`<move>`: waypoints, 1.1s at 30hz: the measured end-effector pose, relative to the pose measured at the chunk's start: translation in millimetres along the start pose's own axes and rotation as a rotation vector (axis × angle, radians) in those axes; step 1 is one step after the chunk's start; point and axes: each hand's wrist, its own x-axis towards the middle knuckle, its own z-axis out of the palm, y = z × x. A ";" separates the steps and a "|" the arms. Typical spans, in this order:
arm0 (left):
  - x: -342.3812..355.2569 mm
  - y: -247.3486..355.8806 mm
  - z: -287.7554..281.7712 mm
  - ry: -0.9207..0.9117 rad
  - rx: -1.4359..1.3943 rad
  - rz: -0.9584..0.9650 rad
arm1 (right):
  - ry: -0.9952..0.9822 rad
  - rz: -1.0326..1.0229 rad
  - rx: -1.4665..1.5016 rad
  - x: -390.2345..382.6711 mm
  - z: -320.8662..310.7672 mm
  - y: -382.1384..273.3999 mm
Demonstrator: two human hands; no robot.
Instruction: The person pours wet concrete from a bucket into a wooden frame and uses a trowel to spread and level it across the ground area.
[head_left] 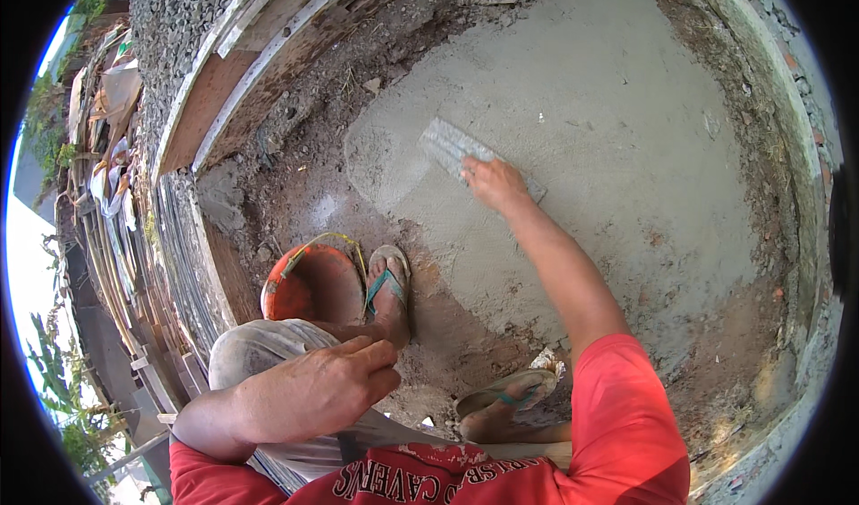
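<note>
My right hand [495, 183] is wrapped round the handle of a long rectangular plastering float [449, 147], its blade grey with cement. The float lies flat on a smoothed layer of wet grey cement [626, 120], near its left edge; the hand hides the handle. My left hand [344, 380] is curled closed over my bent knee, with nothing showing in it. Just beyond that knee stands an orange bucket [284, 297] with a yellow cord handle, tilted towards me, its inside dusty.
My sandalled feet [390, 295] rest on bare soil beside the cement. Wooden formboards [224, 102] edge the left, with gravel [174, 31] behind them. Stacked poles and scrap [116, 237] lie farther left. A low concrete edge [787, 102] curves along the right.
</note>
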 end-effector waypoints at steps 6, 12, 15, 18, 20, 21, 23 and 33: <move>-18.4 2.6 3.6 0.140 0.033 -0.053 | -0.373 -0.445 -0.419 -181.8 89.6 61.3; -20.8 3.7 -4.9 0.306 0.032 -0.077 | 0.190 -0.072 -0.689 -103.3 20.9 127.8; -24.2 0.4 3.4 0.296 -0.007 -0.090 | 0.330 0.541 -0.348 -95.1 -94.5 149.1; -42.4 -19.5 8.6 0.366 -0.052 -0.098 | 0.610 0.822 -0.200 -131.1 -117.7 207.8; -60.0 -26.4 17.6 0.391 -0.115 -0.127 | 0.791 0.908 -0.123 -150.2 -108.4 253.6; -66.7 -29.5 20.1 0.404 -0.120 -0.142 | 0.916 0.917 -0.069 -151.9 -98.4 266.9; -76.3 -30.6 11.1 0.444 -0.103 -0.204 | 0.895 0.828 -0.003 -116.6 -79.4 236.5; -108.2 -30.8 17.6 0.681 -0.161 -0.307 | 0.369 0.246 0.027 29.2 19.8 -13.1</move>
